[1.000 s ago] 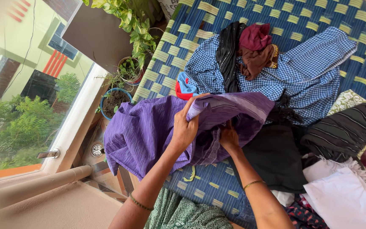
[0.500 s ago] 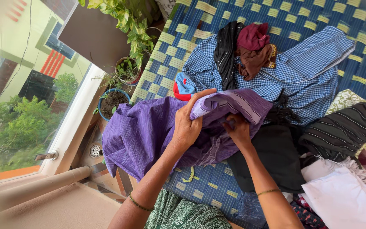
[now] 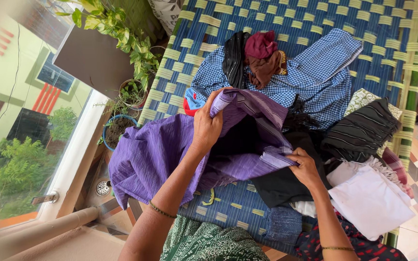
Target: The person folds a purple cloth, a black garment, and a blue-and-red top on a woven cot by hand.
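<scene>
Purple striped cotton cloth point(image 3: 156, 154), gripped by my left hand point(image 3: 208, 126) and pinched by my right hand point(image 3: 306, 166) over the blue-and-yellow woven cot point(image 3: 315, 19), risked sliding off its edge.

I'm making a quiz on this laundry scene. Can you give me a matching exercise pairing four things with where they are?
Things:
1. purple cloth
2. maroon cloth
3. white cloth
4. potted plant

Places:
A. on the floor beside the mat's edge
B. gripped by the left hand and right hand
C. on top of the blue checked cloth
D. at the pile's edge beside the right forearm

Pairs: 1-B, 2-C, 3-D, 4-A
</scene>
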